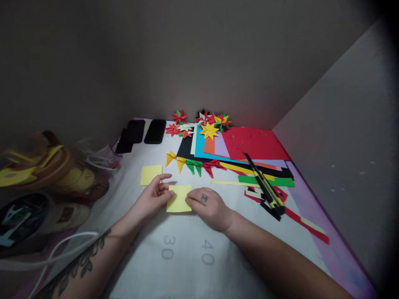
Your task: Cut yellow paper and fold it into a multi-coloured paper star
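Observation:
A square of yellow paper [179,200] is between my two hands, low over the white surface. My left hand [156,193] has its thumb on the square's left edge and other fingers bent beside it, the index finger stretched out above. At the right edge, my right hand [208,206] pinches the paper between closed fingers. Just beyond my left hand lies another yellow square [151,175], flat and partly covered by my fingers. Farther off is a row of folded paper points: yellow [181,164], green [194,167] and red [212,167].
Folded paper stars [210,131] sit at the back by the wall. Coloured sheets [252,143] are stacked at back right, with a yellow-black utility knife [266,187] and paper strips [307,224] nearer. Dark phones [155,131] lie back left; caps [65,216] and a white cable [52,253] are left.

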Demonstrator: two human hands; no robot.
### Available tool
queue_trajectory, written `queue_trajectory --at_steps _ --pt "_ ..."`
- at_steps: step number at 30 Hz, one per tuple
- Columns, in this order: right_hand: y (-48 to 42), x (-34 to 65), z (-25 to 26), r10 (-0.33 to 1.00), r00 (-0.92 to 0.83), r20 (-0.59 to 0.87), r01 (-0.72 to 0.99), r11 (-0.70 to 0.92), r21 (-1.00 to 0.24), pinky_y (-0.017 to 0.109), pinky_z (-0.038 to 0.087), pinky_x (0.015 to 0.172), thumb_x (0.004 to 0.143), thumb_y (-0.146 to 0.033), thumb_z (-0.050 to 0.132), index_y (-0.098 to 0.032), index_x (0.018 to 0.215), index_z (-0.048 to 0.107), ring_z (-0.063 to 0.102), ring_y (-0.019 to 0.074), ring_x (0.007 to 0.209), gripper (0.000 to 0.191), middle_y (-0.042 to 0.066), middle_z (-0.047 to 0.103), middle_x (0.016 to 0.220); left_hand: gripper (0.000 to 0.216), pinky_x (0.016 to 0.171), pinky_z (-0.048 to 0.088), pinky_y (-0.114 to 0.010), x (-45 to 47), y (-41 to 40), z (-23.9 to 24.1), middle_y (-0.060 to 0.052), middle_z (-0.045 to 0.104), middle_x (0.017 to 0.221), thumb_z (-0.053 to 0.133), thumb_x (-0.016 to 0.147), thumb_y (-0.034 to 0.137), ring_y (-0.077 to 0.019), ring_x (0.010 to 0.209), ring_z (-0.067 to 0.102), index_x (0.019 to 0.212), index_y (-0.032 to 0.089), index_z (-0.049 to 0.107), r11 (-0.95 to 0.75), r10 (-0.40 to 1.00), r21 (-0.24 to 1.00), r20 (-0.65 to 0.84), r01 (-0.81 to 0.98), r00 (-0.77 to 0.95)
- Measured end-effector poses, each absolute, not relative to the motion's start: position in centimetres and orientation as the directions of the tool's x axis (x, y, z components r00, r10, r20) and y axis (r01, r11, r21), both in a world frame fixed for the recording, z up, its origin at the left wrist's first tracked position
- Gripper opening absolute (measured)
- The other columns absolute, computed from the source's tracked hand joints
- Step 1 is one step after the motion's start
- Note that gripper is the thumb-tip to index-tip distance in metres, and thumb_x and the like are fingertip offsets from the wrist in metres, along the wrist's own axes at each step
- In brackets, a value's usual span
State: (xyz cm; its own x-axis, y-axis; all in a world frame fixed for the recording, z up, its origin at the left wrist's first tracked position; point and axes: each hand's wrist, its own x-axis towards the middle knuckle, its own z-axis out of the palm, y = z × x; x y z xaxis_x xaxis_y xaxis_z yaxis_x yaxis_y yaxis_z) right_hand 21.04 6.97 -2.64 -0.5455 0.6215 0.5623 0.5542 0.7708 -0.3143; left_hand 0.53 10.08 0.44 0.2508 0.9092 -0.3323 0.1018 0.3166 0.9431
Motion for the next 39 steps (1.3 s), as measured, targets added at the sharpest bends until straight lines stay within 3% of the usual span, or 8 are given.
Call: queue_trajectory --at_steps 4,10,18,25,31,34,39 --pt "7.1 21.1 -2.5 0.673 -0.469 0.572 0.513 0.735 -0.444 0.035 0.05 0.076 0.088 -0.013 0.046 -0.023 0.099 0.066 0.062 0.0207 0.088 0.025 0.009 0.067 0.099 0.039 0.055 0.034 -0.022 0.1 10.3 -0.1 0.005 0.05 0.068 0.066 0.066 0.031 -0.0104 0.057 0.047 0.102 0.019 0.054 0.237 0.927 0.946 -0.289 0.221 0.241" --pt "7.0 21.0 -2.1 0.697 -0.428 0.575 0.444 0.716 -0.538 0.034 0.052 0.075 0.086 -0.017 0.054 -0.025 0.089 0.067 0.06 0.0188 0.086 0.016 0.007 0.064 0.098 0.025 0.054 0.034 -0.021 0.0 10.4 -0.2 0.005 0.05 0.067 0.065 0.067 0.03 -0.01 0.057 0.047 0.085 0.019 0.052 0.195 0.949 0.961 -0.236 0.196 0.21" --pt "7.1 20.6 -2.5 0.837 -0.269 0.477 0.326 0.545 -0.772 0.033 0.05 0.073 0.08 -0.014 0.061 -0.022 0.077 0.059 0.06 0.0177 0.082 0.009 0.005 0.064 0.085 0.007 0.056 0.036 -0.022 -0.4 10.3 -0.5 0.004 0.051 0.069 0.055 0.077 0.023 -0.0112 0.061 0.047 0.084 0.019 0.054 0.005 0.939 0.947 -0.115 0.321 0.325" --pt "7.4 20.5 -2.5 0.911 -0.225 0.346 0.292 0.402 -0.868 0.032 0.047 0.071 0.078 -0.016 0.064 -0.022 0.076 0.063 0.056 0.0177 0.075 0.006 0.001 0.061 0.071 0.02 0.066 0.043 -0.026 -0.2 9.8 -0.1 -0.003 0.061 0.087 0.049 0.082 0.02 -0.015 0.074 0.055 0.1 0.018 0.058 -0.141 0.924 0.893 -0.035 0.427 0.38" --pt "7.8 20.2 -3.0 0.982 -0.078 0.17 0.145 0.179 -0.973 0.032 0.047 0.082 0.067 -0.016 0.073 -0.019 0.064 0.059 0.058 0.0199 0.097 0.015 0.006 0.06 0.102 0.02 0.068 0.046 -0.025 -0.6 9.7 -0.3 -0.002 0.065 0.09 0.046 0.084 0.018 -0.0147 0.078 0.059 0.098 0.019 0.06 -0.245 0.874 0.866 0.002 0.437 0.486" --pt "7.8 20.0 -3.1 0.99 -0.102 0.093 0.018 0.096 -0.995 0.03 0.05 0.073 0.07 -0.018 0.07 -0.02 0.064 0.058 0.063 0.0183 0.082 0.014 0.004 0.066 0.087 0.024 0.074 0.047 -0.026 -0.6 9.7 -0.2 -0.002 0.068 0.096 0.044 0.084 0.014 -0.0152 0.086 0.062 0.098 0.021 0.062 -0.286 0.836 0.865 0.015 0.413 0.548" --pt "7.5 19.7 -2.9 0.995 -0.011 0.1 0.071 0.101 -0.992 0.029 0.05 0.068 0.071 -0.017 0.069 -0.019 0.063 0.06 0.064 0.0175 0.074 0.012 0.004 0.068 0.078 0.022 0.078 0.049 -0.029 -0.3 9.6 0.4 -0.004 0.07 0.098 0.045 0.089 0.024 -0.0167 0.09 0.064 0.098 0.02 0.065 -0.27 0.872 0.857 0.023 0.44 0.489"
